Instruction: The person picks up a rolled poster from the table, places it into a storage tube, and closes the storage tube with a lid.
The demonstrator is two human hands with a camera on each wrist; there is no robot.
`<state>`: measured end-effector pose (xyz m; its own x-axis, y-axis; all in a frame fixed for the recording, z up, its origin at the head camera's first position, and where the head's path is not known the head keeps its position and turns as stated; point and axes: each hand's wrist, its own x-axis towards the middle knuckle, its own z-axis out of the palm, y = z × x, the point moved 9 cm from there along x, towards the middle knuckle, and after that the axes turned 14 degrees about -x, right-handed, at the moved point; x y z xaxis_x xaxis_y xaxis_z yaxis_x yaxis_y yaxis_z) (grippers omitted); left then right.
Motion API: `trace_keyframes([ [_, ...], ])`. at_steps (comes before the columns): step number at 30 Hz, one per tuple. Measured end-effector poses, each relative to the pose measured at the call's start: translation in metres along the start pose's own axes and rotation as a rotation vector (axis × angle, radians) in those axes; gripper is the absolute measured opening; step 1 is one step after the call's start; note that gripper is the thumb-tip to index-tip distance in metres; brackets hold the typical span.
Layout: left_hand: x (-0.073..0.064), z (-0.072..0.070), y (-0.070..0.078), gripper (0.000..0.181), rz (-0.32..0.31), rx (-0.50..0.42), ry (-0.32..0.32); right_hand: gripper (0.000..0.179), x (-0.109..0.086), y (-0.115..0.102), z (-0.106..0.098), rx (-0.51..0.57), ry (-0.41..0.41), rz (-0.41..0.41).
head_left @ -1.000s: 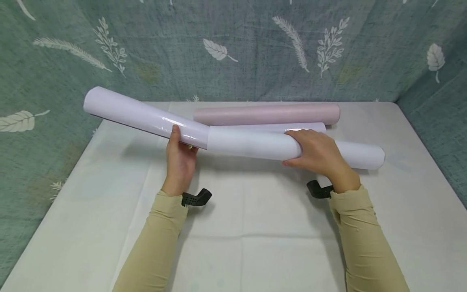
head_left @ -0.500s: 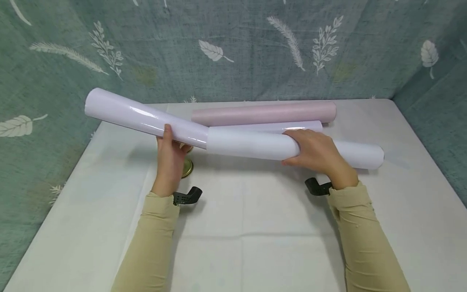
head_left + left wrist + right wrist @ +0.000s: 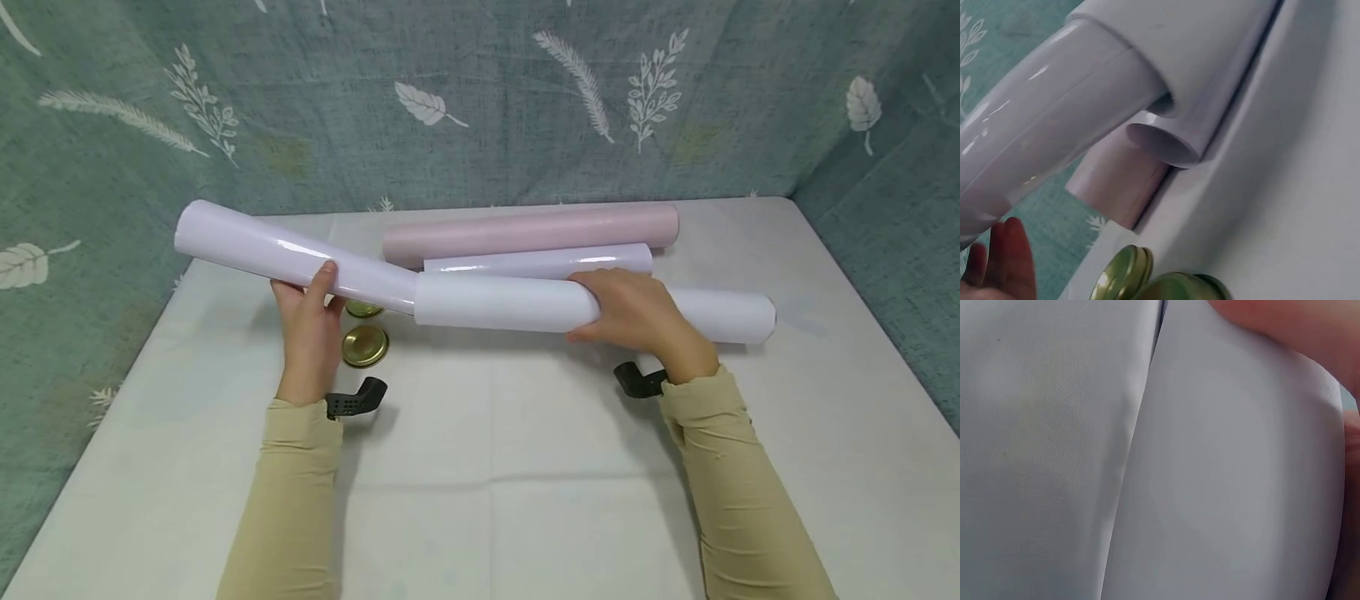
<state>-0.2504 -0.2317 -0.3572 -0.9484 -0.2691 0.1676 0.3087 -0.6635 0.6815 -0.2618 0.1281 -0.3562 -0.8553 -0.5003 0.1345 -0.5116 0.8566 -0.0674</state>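
Note:
My left hand [image 3: 307, 346] holds a glossy lilac roll [image 3: 255, 246] from below, thumb on its front side. In the left wrist view its fingers [image 3: 1013, 256] stand behind the roll. The lilac roll slants up to the left. Its right end sits inside the open left end of a matte white roll [image 3: 495, 302], as the left wrist view shows. My right hand [image 3: 641, 312] grips the white roll from above, right of its middle. In the right wrist view the white sheet's edge runs along the roll, and part of the hand is cut off.
Behind the white roll lie a second lilac roll [image 3: 540, 262] and a pink roll [image 3: 532, 233]. Two round gold lids [image 3: 365, 346] rest on the white-covered table [image 3: 487, 517] beside my left hand. A green leaf-patterned curtain [image 3: 480, 158] stands along the back and sides.
My left hand has slid left along the lilac roll, whose raised end has dipped a little. The gold lids have come into view. My right hand keeps its hold on the white roll.

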Motion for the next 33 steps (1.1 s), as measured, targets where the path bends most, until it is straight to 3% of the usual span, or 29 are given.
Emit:
trace_keyframes([
  [6,0.003,-0.011,0.005,0.046,-0.096,-0.138,0.0,0.068,0.001,-0.001,0.001,-0.002,-0.026,0.005],
  [12,0.004,-0.033,0.014,0.05,-0.115,-0.26,0.141,0.071,0.001,-0.003,0.001,0.004,-0.036,0.001],
  [17,0.003,-0.043,0.018,0.046,-0.081,-0.328,0.212,0.071,0.001,-0.003,0.004,0.008,-0.048,0.0],
  [22,0.004,-0.045,0.026,0.042,0.008,-0.321,0.173,0.066,0.001,-0.006,0.006,-0.005,-0.047,-0.024],
  [26,0.004,-0.046,0.033,0.054,0.044,-0.286,0.145,0.061,0.001,-0.008,0.006,-0.016,-0.045,-0.034],
  [33,0.006,-0.06,0.045,0.059,0.076,-0.384,0.211,0.07,0.002,-0.01,0.01,-0.038,-0.067,-0.032],
])
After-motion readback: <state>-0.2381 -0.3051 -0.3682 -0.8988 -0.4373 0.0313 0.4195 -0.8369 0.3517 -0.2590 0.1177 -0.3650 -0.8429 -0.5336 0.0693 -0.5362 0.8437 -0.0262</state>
